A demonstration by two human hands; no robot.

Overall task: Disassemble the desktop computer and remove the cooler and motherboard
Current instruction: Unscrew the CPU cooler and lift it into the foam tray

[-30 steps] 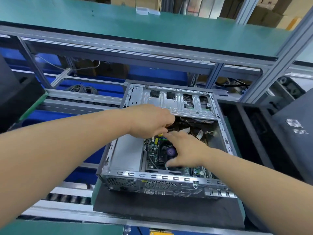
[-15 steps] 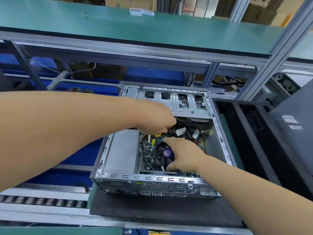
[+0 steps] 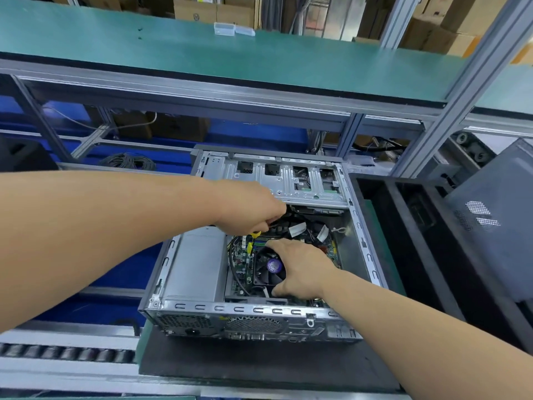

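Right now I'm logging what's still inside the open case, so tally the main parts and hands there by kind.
Power supply box: 1
Cooler fan: 1
Motherboard: 1
Drive cage: 1
Hands: 2, left hand, right hand
Total: 6

- The open top of the computer case [image 3: 259, 308] is crossed by both forearms.
- The left part of the interior is filled by the grey power supply [image 3: 196, 264].
- The far end is roofed by the drive cage [image 3: 288, 180]; black cables [image 3: 288, 223] are bunched just below it.
- The cooler [image 3: 268, 269] is partly covered by the right hand [image 3: 305, 267].
- Bare floor is seen along the right wall of the case.
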